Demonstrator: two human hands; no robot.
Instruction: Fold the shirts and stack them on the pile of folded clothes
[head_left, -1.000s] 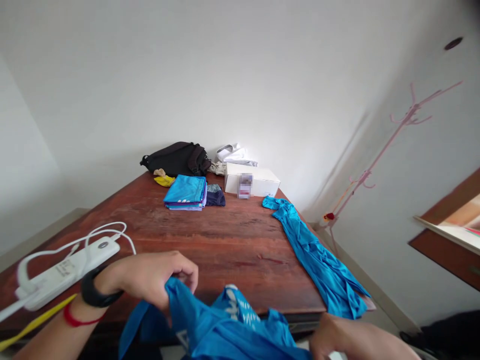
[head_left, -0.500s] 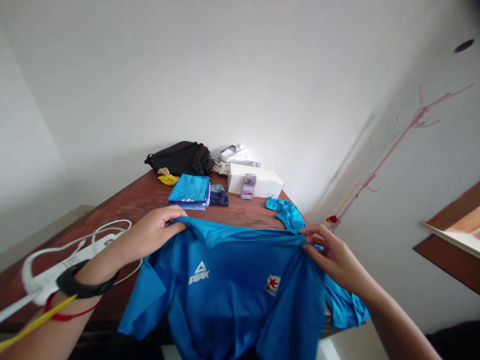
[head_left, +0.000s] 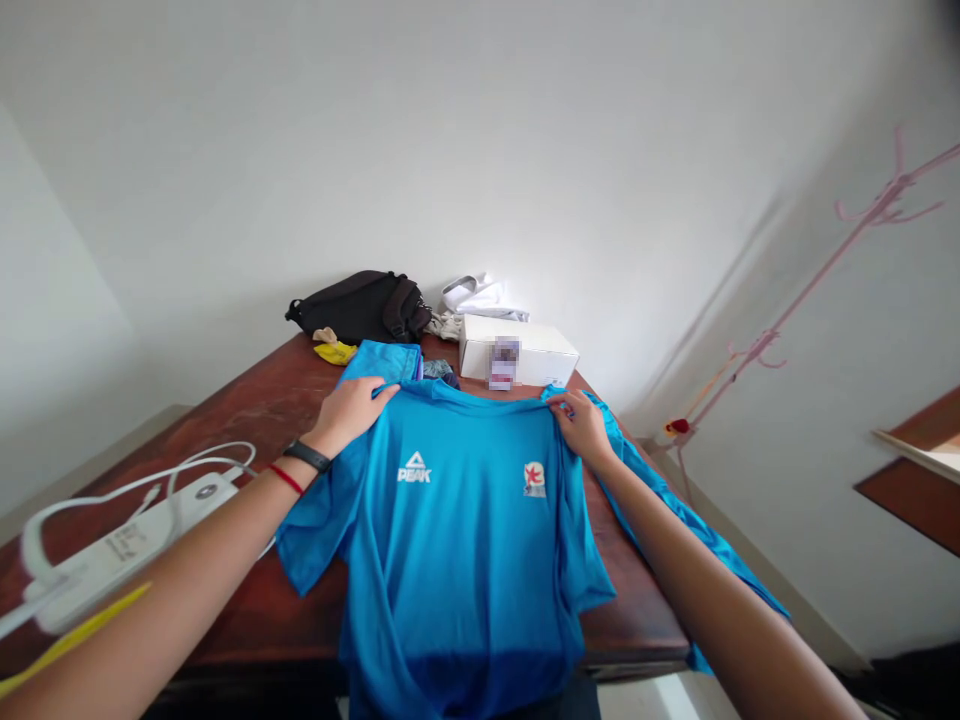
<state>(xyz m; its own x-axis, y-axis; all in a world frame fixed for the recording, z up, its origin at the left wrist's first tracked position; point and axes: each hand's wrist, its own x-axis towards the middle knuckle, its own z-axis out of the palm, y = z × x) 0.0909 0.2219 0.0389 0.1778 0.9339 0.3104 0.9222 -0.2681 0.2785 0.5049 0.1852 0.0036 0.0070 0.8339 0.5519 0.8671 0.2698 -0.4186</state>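
Observation:
A blue short-sleeved T-shirt (head_left: 472,510) with a white PEAK logo and a red star badge is spread front side up, its collar toward the far side. Its lower part hangs over the near table edge. My left hand (head_left: 352,408) pinches the shirt at the left shoulder, close to the collar. At the right shoulder my right hand (head_left: 583,425) pinches the fabric between thumb and fingers. Just beyond my left hand lies a folded blue stack of clothing (head_left: 381,360), partly covered by the shirt. Another crumpled blue garment (head_left: 675,520) lies along the table's right side, partly behind my right arm.
On the brown wooden table (head_left: 247,410) stand a black bag (head_left: 356,308), a white box (head_left: 536,348) and white cloth (head_left: 484,296) at the back. A yellow item (head_left: 334,352) lies near the bag. A white power strip (head_left: 135,550) with cables is at left. A pink coat rack (head_left: 810,275) stands right.
Both hands have carried the shirt forward, away from me, and laid its upper part on the table. The shirt front now lies flatter, with both sleeves spread.

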